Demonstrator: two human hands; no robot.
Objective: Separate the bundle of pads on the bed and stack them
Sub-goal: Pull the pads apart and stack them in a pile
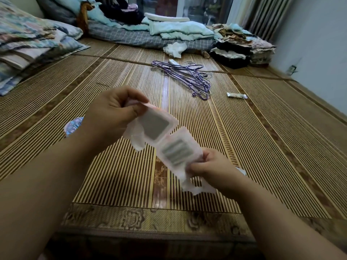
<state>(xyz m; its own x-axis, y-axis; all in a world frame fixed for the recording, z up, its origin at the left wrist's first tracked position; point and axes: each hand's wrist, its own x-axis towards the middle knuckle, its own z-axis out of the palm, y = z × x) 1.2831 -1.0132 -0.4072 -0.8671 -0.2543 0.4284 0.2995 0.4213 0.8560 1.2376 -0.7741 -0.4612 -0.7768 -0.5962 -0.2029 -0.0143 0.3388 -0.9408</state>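
Pads (165, 141) stretched between left hand (112, 113) and right hand (210, 166)

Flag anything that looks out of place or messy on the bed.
Purple hangers lie in a tangled heap mid-mat, a small wrapped packet sits loose to their right, and crumpled white tissue lies beyond them.

A: Left hand (112, 111)?
B: Raised, fingers curled, thumb pinching against forefinger – forearm running in from lower left.
A: Right hand (210, 166)?
B: Lower and nearer, fingertips pinched shut, forearm in from bottom right
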